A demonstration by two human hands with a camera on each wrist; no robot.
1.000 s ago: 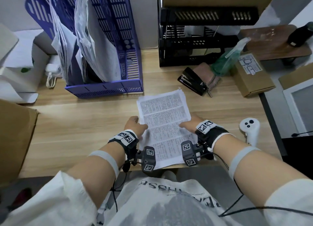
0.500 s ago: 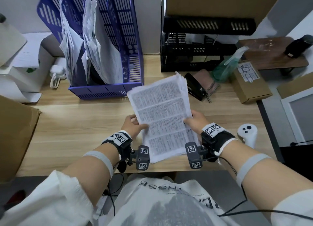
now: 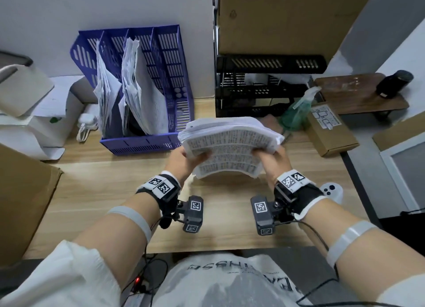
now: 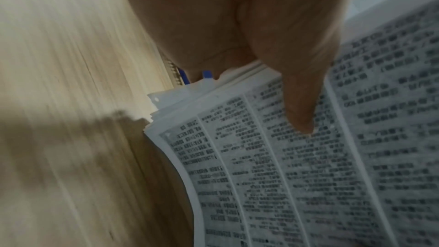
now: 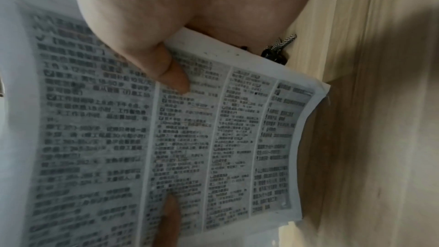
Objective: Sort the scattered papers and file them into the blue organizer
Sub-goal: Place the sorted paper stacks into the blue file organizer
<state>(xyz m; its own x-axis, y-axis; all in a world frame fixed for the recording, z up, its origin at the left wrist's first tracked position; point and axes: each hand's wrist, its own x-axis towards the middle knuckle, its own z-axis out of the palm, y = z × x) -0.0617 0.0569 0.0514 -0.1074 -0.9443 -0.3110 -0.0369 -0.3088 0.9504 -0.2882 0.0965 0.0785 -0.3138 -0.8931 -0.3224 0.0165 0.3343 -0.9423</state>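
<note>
A stack of printed papers [image 3: 230, 143] hangs above the wooden desk, turned sideways and bowed. My left hand [image 3: 186, 159] pinches its left edge, thumb on the printed face [image 4: 301, 115]. My right hand [image 3: 271, 159] pinches the right edge, thumb on top [image 5: 173, 74]. The same papers [image 4: 308, 166] fill the left wrist view and, as papers [image 5: 190, 138], the right wrist view. The blue organizer [image 3: 174, 77] stands upright at the back left of the desk. Its left slots hold white sheets [image 3: 135, 88]; the rightmost slot looks bare.
A black wire rack [image 3: 264, 88] stands right of the organizer, with a green spray bottle [image 3: 299, 109] and a cardboard box [image 3: 331, 127] beside it. A white controller [image 3: 332, 191] lies at the desk's right edge. A large cardboard box [image 3: 23, 191] sits left.
Both hands have lifted the paper stack off the desk, raised it toward the organizer and turned it from lengthwise to sideways. The stack now bows upward.
</note>
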